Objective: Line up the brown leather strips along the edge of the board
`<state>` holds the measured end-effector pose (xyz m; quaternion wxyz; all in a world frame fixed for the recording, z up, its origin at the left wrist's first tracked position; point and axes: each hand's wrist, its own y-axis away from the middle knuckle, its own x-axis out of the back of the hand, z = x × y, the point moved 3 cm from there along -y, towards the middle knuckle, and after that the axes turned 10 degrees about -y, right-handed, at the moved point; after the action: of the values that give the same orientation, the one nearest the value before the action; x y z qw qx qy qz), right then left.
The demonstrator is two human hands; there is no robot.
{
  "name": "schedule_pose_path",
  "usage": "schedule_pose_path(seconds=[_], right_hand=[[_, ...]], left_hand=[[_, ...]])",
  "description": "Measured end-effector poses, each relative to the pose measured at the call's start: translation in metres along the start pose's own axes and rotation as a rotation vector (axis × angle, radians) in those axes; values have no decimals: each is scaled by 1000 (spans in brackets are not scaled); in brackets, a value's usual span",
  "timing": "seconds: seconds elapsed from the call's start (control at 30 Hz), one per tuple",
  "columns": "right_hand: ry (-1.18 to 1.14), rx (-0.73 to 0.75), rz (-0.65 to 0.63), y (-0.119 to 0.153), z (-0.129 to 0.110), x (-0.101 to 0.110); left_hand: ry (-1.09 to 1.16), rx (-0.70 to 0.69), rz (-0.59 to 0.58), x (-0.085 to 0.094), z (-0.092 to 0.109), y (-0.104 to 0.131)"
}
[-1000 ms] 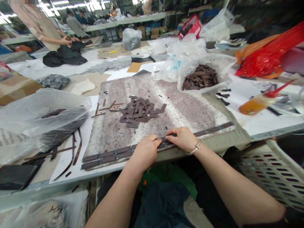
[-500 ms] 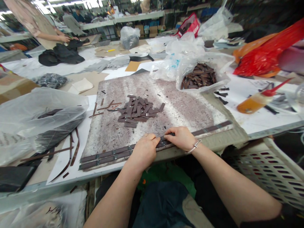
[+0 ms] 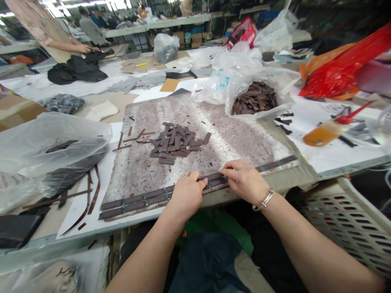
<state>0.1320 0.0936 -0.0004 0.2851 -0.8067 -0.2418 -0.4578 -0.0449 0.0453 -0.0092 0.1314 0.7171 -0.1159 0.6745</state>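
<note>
Two long rows of dark brown strip pieces (image 3: 134,199) run along the front edge of a speckled board (image 3: 232,138). My left hand (image 3: 187,193) is closed, its thumb and fingertips pressed on a strip in the rows. With thumb and fingers pinched, my right hand (image 3: 246,181) grips the end of a brown strip (image 3: 214,177) just to the right of the left fingers. A silver bracelet (image 3: 265,201) circles the right wrist. In the middle of the board lies a pile of short brown strips (image 3: 175,142), beyond both hands.
An open plastic bag of brown scraps (image 3: 256,97) sits at the board's back right. Right of it lies a bottle of amber liquid (image 3: 324,134) with a red nozzle. A clear bag (image 3: 76,154) lies left; a white basket (image 3: 351,215) stands below the right edge.
My right hand has slid a little right along the strip, its fingertips now farther from the left hand. My left hand has stayed almost in place.
</note>
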Motion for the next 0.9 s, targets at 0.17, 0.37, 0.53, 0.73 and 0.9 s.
schedule_pose_path(seconds=[0.17, 0.37, 0.53, 0.73, 0.9], right_hand=[[123, 0, -146, 6, -12, -9], [216, -62, -176, 2, -25, -11], [219, -79, -141, 1, -27, -11], [129, -64, 30, 10, -16, -14], [199, -77, -60, 10, -23, -16]], left_hand=[[-10, 8, -7, 0, 0, -1], [-21, 12, -12, 0, 2, -3], [13, 38, -30, 3, 0, -4], [91, 17, 20, 7, -2, -4], [273, 34, 132, 13, -42, -6]])
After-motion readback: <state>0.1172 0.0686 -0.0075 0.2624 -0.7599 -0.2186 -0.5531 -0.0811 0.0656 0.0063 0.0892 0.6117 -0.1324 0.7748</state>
